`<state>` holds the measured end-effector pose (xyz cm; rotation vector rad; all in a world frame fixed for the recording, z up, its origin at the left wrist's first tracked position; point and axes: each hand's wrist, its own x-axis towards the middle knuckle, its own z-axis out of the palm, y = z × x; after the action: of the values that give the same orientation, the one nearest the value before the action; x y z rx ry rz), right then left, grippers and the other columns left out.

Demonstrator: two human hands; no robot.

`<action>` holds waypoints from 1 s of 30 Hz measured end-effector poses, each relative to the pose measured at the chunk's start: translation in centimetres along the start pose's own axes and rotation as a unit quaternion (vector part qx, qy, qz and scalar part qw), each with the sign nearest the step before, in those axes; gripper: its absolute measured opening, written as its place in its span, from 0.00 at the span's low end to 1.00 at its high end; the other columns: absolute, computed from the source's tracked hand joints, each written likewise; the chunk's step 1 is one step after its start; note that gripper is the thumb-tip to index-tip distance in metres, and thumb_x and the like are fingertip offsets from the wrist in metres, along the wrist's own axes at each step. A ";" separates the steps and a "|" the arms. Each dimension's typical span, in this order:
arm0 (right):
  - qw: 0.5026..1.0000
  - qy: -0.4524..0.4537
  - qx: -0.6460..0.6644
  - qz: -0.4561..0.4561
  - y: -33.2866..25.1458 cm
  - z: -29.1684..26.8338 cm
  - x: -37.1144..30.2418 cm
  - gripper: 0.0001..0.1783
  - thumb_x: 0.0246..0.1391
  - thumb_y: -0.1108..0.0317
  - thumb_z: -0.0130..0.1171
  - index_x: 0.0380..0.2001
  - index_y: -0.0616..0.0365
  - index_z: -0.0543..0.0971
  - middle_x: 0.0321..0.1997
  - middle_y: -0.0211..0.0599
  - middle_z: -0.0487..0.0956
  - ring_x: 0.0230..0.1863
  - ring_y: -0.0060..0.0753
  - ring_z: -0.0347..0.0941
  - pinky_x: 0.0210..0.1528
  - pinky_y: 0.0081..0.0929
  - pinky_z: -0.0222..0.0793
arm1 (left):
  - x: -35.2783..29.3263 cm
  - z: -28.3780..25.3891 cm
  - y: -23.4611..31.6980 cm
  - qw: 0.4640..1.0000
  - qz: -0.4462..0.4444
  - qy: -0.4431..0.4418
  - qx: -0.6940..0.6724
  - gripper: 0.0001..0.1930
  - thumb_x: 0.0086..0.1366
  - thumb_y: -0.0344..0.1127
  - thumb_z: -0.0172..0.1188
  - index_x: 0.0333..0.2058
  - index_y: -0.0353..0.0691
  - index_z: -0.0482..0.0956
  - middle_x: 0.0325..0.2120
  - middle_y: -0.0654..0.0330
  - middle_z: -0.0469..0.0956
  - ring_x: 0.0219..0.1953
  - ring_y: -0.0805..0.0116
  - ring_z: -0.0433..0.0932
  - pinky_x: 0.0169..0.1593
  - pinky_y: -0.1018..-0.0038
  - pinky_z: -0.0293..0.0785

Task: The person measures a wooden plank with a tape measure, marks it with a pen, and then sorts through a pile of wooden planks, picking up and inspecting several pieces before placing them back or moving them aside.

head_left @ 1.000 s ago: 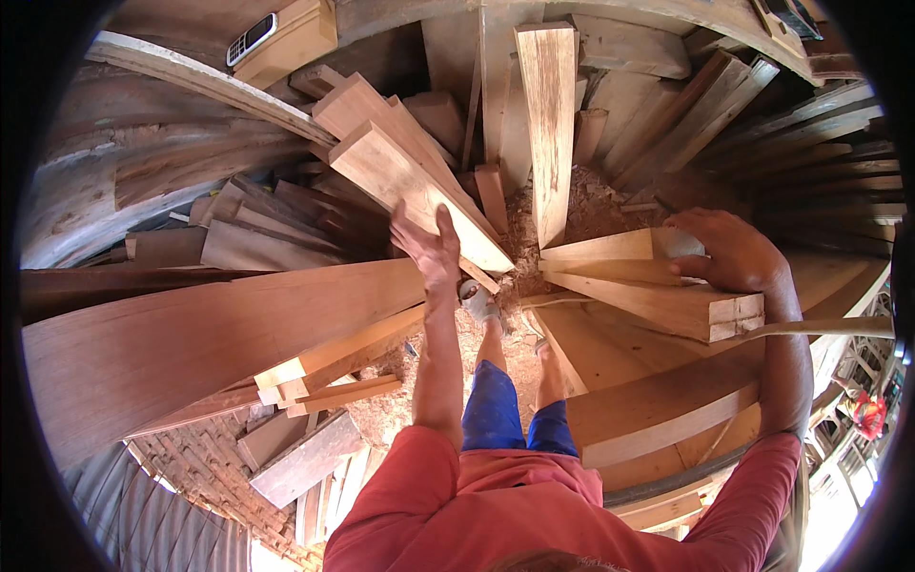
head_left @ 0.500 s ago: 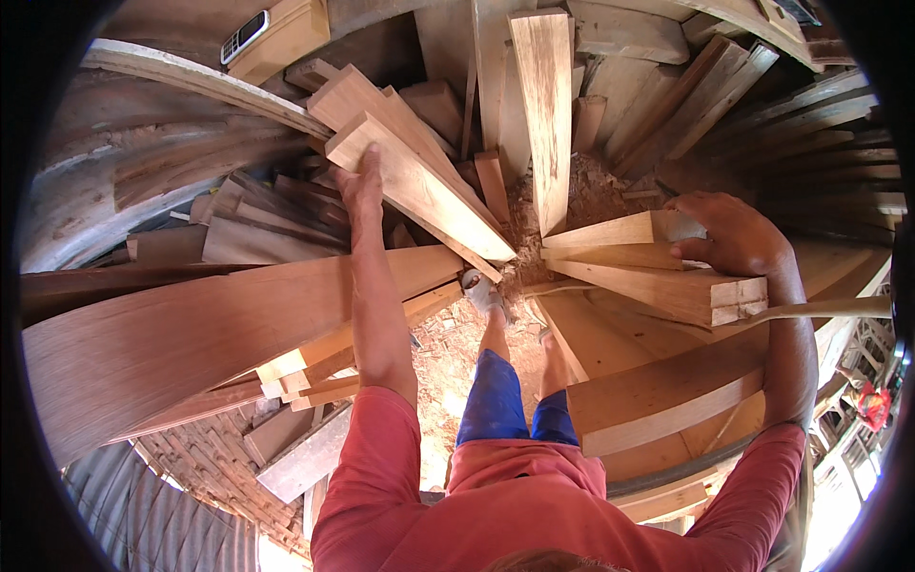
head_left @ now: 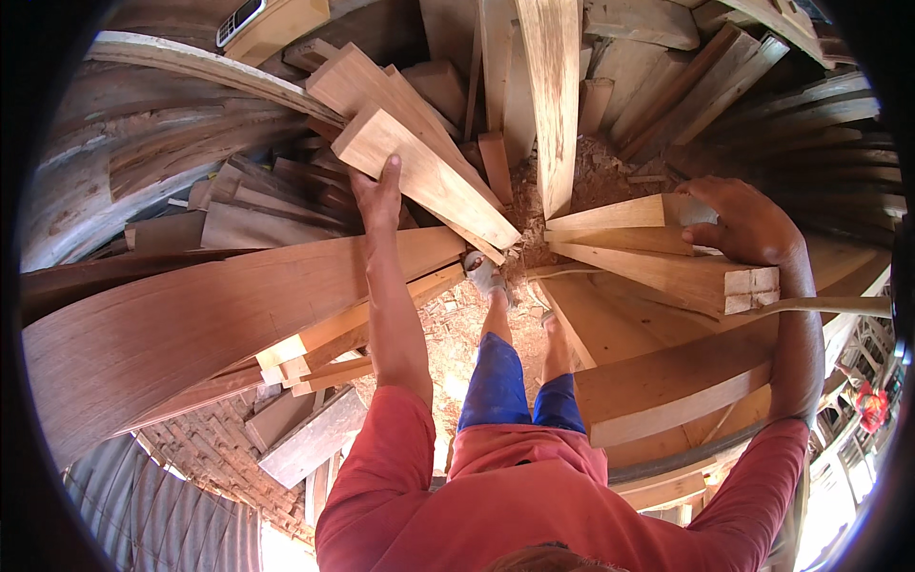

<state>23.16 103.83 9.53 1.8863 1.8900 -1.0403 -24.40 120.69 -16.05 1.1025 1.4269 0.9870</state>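
Observation:
My left hand (head_left: 379, 197) grips a pale, squared wooden beam (head_left: 429, 176) near its upper end. The thumb lies on the beam's broad face, and the other fingers are hidden beneath it. Behind this beam leans a browner wooden plank (head_left: 381, 91). My right hand (head_left: 743, 224) curls round the outer end of a pale wooden block (head_left: 615, 214), thumb on the near side and fingertips partly hidden. Just below that hand, a thicker pair of stacked wooden pieces (head_left: 681, 276) shows its end grain.
A long brown board (head_left: 191, 334) bends across the left, below my left forearm. A tall timber (head_left: 553, 105) stands ahead. Large planks (head_left: 677, 391) lie at the right, beside my legs. Wood chips (head_left: 448, 334) cover the floor. A phone (head_left: 240, 21) sits at the upper left.
My left hand has shifted a little down along the pale beam, away from its upper end. My right hand stays at the block's end. The whole view has drifted slightly.

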 end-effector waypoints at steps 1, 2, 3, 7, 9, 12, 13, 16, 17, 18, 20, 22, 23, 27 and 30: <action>1.000 0.008 -0.004 -0.004 -0.1 0.1 -0.1 0.33 0.54 0.56 0.72 0.61 0.58 0.77 0.59 0.51 0.81 0.62 0.59 0.74 0.66 0.48 0.68 | -0.8 -0.2 0.2 1.000 0.003 -0.024 0.001 0.43 0.67 0.43 0.74 0.71 0.32 0.60 0.64 0.49 0.72 0.65 0.60 0.72 0.69 0.65 0.68; 1.000 0.016 -0.009 -0.007 -0.1 0.1 -0.1 0.33 0.54 0.57 0.72 0.61 0.58 0.77 0.59 0.51 0.81 0.62 0.59 0.74 0.66 0.48 0.68 | -1.6 -0.2 0.3 0.999 0.016 -0.049 0.001 0.43 0.66 0.44 0.75 0.70 0.32 0.61 0.63 0.50 0.73 0.64 0.61 0.72 0.69 0.65 0.68; 1.000 0.011 0.002 -0.006 -0.2 0.0 -0.1 0.33 0.54 0.57 0.71 0.61 0.58 0.78 0.59 0.51 0.81 0.62 0.59 0.74 0.66 0.48 0.68 | -2.4 -0.2 0.4 0.998 0.000 -0.067 -0.010 0.42 0.65 0.44 0.75 0.69 0.32 0.62 0.62 0.51 0.73 0.64 0.61 0.72 0.69 0.65 0.68; 1.000 -0.002 0.022 -0.006 -0.7 -0.5 0.1 0.33 0.55 0.56 0.71 0.62 0.57 0.77 0.60 0.50 0.80 0.62 0.59 0.74 0.67 0.48 0.67 | -5.3 0.7 0.1 0.994 0.012 -0.094 -0.051 0.39 0.65 0.45 0.75 0.67 0.34 0.66 0.59 0.54 0.76 0.62 0.63 0.74 0.68 0.64 0.69; 0.999 -0.029 0.025 0.011 -1.0 -1.1 0.2 0.35 0.57 0.53 0.70 0.64 0.57 0.76 0.63 0.51 0.79 0.66 0.58 0.72 0.69 0.48 0.65 | -5.7 1.1 -0.5 0.993 0.034 -0.097 -0.050 0.39 0.66 0.44 0.75 0.67 0.34 0.65 0.60 0.54 0.76 0.62 0.63 0.74 0.67 0.65 0.69; 0.996 -0.074 0.025 0.045 -1.4 -1.7 0.1 0.38 0.61 0.47 0.66 0.67 0.58 0.74 0.69 0.53 0.75 0.72 0.57 0.68 0.74 0.47 0.62 | -4.8 0.9 -2.0 0.997 0.035 -0.064 -0.037 0.38 0.68 0.40 0.72 0.69 0.33 0.63 0.61 0.53 0.74 0.62 0.62 0.73 0.67 0.65 0.69; 0.996 -0.070 0.019 0.045 -1.6 -1.6 0.0 0.38 0.61 0.46 0.66 0.67 0.58 0.74 0.69 0.53 0.75 0.72 0.57 0.68 0.74 0.47 0.61 | -4.3 0.7 -2.5 0.996 0.053 -0.057 -0.040 0.38 0.68 0.39 0.71 0.70 0.33 0.62 0.61 0.53 0.74 0.62 0.62 0.73 0.66 0.65 0.69; 0.999 -0.031 0.008 0.031 -1.8 -1.2 -0.3 0.36 0.60 0.50 0.68 0.65 0.58 0.75 0.67 0.52 0.77 0.70 0.57 0.70 0.73 0.46 0.63 | -2.0 -0.9 -3.6 0.974 0.004 0.024 0.225 0.45 0.70 0.48 0.65 0.73 0.26 0.54 0.68 0.38 0.67 0.69 0.44 0.68 0.74 0.58 0.60; 0.999 -0.026 0.004 0.035 -1.7 -1.1 -0.3 0.35 0.59 0.51 0.69 0.65 0.58 0.76 0.66 0.51 0.78 0.69 0.56 0.71 0.73 0.46 0.63 | -1.3 -1.3 -3.5 0.942 -0.041 0.048 0.330 0.47 0.71 0.50 0.64 0.74 0.24 0.52 0.70 0.34 0.65 0.71 0.40 0.66 0.76 0.56 0.58; 0.999 -0.024 0.006 0.028 -1.6 -1.0 -0.4 0.35 0.59 0.50 0.69 0.65 0.58 0.76 0.66 0.51 0.77 0.69 0.56 0.70 0.73 0.46 0.63 | -0.8 -1.8 -3.0 0.947 -0.097 0.001 0.308 0.51 0.71 0.56 0.61 0.74 0.21 0.48 0.73 0.28 0.57 0.74 0.34 0.57 0.78 0.49 0.49; 0.999 -0.033 0.011 0.032 -1.4 -0.9 -0.3 0.36 0.60 0.49 0.68 0.65 0.59 0.76 0.66 0.52 0.77 0.69 0.56 0.70 0.73 0.46 0.63 | -1.4 -1.0 -1.9 0.897 -0.012 0.039 0.440 0.50 0.70 0.55 0.63 0.74 0.21 0.50 0.72 0.29 0.58 0.74 0.36 0.57 0.77 0.47 0.49; 0.999 -0.035 0.012 0.021 -1.3 -0.8 -0.3 0.37 0.60 0.48 0.68 0.65 0.59 0.75 0.66 0.52 0.77 0.69 0.56 0.70 0.73 0.46 0.63 | -3.2 0.9 0.4 0.850 0.128 0.113 0.498 0.47 0.67 0.51 0.68 0.74 0.27 0.56 0.70 0.33 0.61 0.73 0.38 0.56 0.74 0.43 0.50; 0.999 -0.030 0.019 0.008 -1.4 -0.8 -0.3 0.37 0.60 0.48 0.67 0.66 0.59 0.75 0.66 0.52 0.77 0.69 0.56 0.70 0.72 0.46 0.63 | -3.7 2.6 1.8 0.860 0.172 0.095 0.471 0.46 0.67 0.49 0.69 0.73 0.29 0.57 0.69 0.34 0.61 0.72 0.38 0.56 0.73 0.43 0.50; 1.000 -0.029 0.009 -0.003 -1.7 -1.1 -0.2 0.38 0.61 0.47 0.66 0.66 0.60 0.74 0.67 0.52 0.76 0.70 0.56 0.70 0.72 0.47 0.63 | -2.6 11.4 7.1 0.889 0.277 -0.054 0.360 0.43 0.64 0.42 0.71 0.72 0.36 0.60 0.70 0.34 0.60 0.72 0.35 0.57 0.73 0.44 0.51; 0.997 -0.070 0.024 0.011 -1.7 -1.6 0.0 0.40 0.62 0.44 0.64 0.67 0.63 0.73 0.69 0.54 0.75 0.71 0.58 0.69 0.73 0.48 0.63 | 2.3 18.2 10.0 0.849 0.334 -0.164 0.375 0.46 0.64 0.46 0.69 0.75 0.36 0.56 0.74 0.32 0.54 0.75 0.34 0.54 0.76 0.45 0.50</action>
<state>22.01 105.08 11.17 1.8051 1.7777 -1.1867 -5.29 125.60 -9.32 2.3414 1.1599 0.6154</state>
